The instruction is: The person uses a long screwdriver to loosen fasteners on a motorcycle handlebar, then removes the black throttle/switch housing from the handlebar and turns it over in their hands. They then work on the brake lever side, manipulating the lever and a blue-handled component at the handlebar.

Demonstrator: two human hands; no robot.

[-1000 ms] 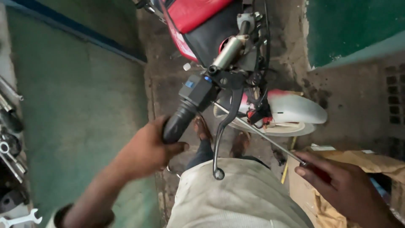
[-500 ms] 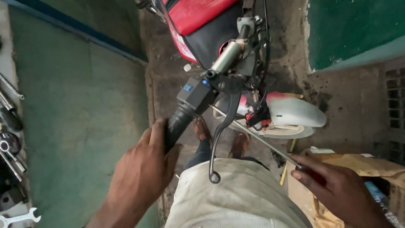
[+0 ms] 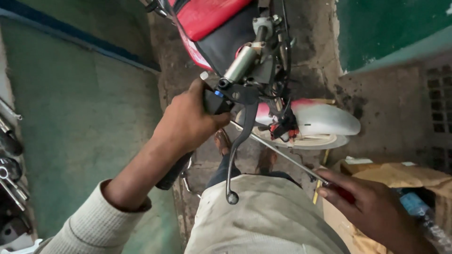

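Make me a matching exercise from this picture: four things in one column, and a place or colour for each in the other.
Things:
1. left hand
2. right hand
3. brake lever
4. mudguard

Places or colours:
A. white with a red patch, over the wheel
B. wrapped round the handlebar by the switch housing
C. black, hanging down over the lap
D. holding a long screwdriver

Pairs: 1-B, 2-D, 3-C, 4-A

Dirty floor carries motorcycle, cardboard.
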